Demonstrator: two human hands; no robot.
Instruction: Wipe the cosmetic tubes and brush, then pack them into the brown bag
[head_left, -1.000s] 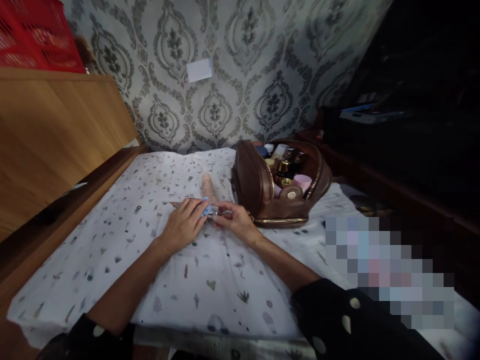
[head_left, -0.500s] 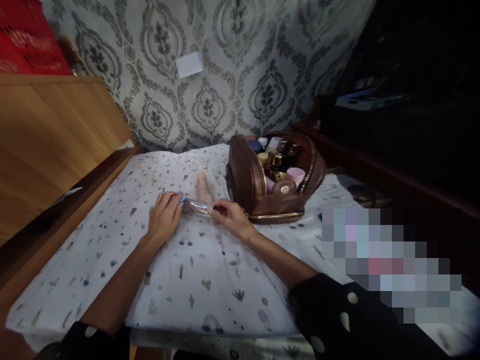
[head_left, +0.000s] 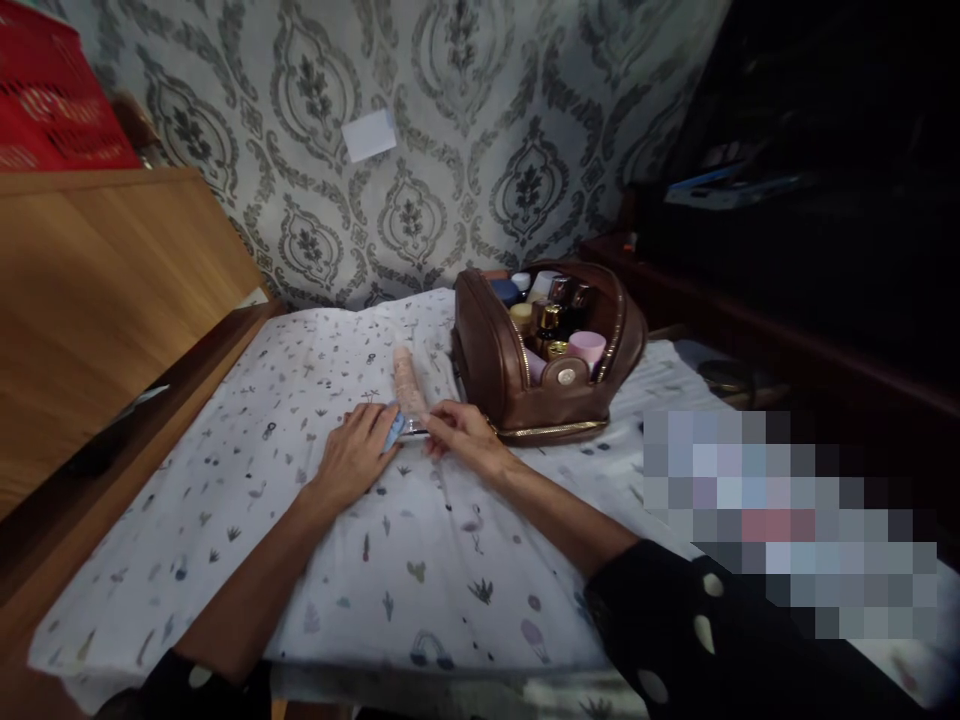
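Both hands, left [head_left: 358, 455] and right [head_left: 465, 436], pinch a small clear tube [head_left: 403, 426] low over the cloth [head_left: 420, 560], out of the open brown bag [head_left: 517, 375] beside them, which is full of other items.

An open brown toiletry bag [head_left: 501, 372] full of bottles stands right of the hands; a red crate [head_left: 52, 110] tops a wooden cabinet [head_left: 97, 290] far left, patterned wallpaper [head_left: 465, 120] beyond.

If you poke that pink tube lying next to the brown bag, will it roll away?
Probably a little. The pink tube looks round and lies on its side, so a sideways poke could roll it. The cloth under it looks soft and wrinkly, which would likely stop it soon. It seems small, so probably light.
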